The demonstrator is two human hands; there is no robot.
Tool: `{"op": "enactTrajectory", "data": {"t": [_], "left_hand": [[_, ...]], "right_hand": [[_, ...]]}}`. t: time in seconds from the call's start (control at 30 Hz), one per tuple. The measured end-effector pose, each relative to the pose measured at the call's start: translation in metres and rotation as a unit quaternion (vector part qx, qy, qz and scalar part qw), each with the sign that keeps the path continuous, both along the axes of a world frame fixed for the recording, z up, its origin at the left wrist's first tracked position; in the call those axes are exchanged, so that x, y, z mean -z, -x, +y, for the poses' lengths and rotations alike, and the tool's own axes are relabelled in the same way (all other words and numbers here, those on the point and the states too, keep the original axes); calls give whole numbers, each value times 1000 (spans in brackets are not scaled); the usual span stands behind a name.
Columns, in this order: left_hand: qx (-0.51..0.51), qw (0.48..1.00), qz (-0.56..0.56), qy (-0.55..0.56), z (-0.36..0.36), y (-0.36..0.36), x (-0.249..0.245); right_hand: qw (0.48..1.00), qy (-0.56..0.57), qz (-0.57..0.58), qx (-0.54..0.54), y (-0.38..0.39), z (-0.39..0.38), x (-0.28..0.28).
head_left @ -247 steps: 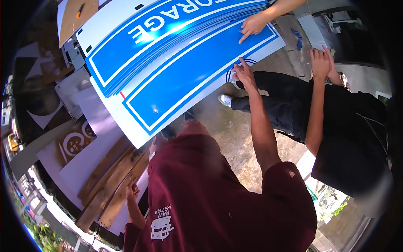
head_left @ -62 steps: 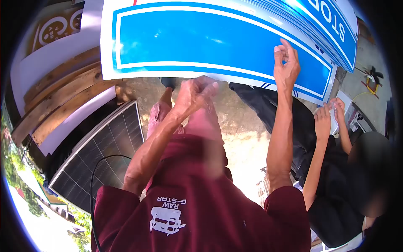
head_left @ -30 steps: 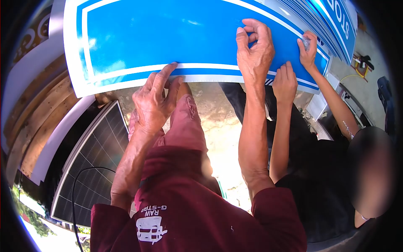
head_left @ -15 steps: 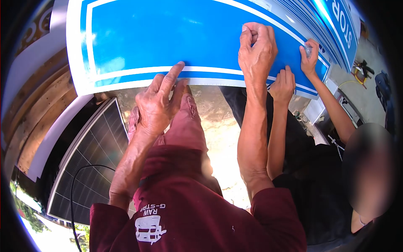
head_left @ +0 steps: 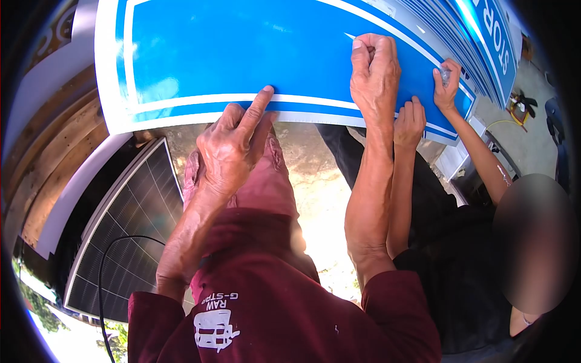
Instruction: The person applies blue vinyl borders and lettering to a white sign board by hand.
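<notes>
A long blue sign panel with white border lines lies in front of me. My left hand is at its near edge, the index finger stretched out and touching the surface by the lower white line. The thumb is apart from that finger, by the panel's edge; the other fingers are curled. Farther right, my right hand is closed in a pinch over the blue face. A small pale pointed piece sticks out at its fingertips; I cannot make out its kind.
At my right, a person in black has one hand on the panel's near edge and another hand at its right end, with clear crumpled material. Stacked blue signs stand behind. A solar panel leans at left, near wooden boards.
My right hand has shifted slightly right, and the pale pointed piece now shows at its fingertips. My left index finger has slid a little to the right along the panel.
</notes>
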State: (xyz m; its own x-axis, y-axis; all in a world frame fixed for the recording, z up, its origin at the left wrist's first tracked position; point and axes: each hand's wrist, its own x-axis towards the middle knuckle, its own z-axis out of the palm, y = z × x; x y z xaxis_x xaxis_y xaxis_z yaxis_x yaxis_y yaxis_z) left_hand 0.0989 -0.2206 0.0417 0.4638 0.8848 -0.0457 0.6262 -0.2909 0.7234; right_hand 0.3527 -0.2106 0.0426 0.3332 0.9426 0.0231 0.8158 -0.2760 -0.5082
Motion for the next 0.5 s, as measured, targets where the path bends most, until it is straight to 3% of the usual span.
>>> {"op": "enactTrajectory", "data": {"t": [0.5], "left_hand": [[-8, 1000, 8, 16, -1, -1, -3]], "right_hand": [[992, 22, 122, 38, 5, 2, -15]]}}
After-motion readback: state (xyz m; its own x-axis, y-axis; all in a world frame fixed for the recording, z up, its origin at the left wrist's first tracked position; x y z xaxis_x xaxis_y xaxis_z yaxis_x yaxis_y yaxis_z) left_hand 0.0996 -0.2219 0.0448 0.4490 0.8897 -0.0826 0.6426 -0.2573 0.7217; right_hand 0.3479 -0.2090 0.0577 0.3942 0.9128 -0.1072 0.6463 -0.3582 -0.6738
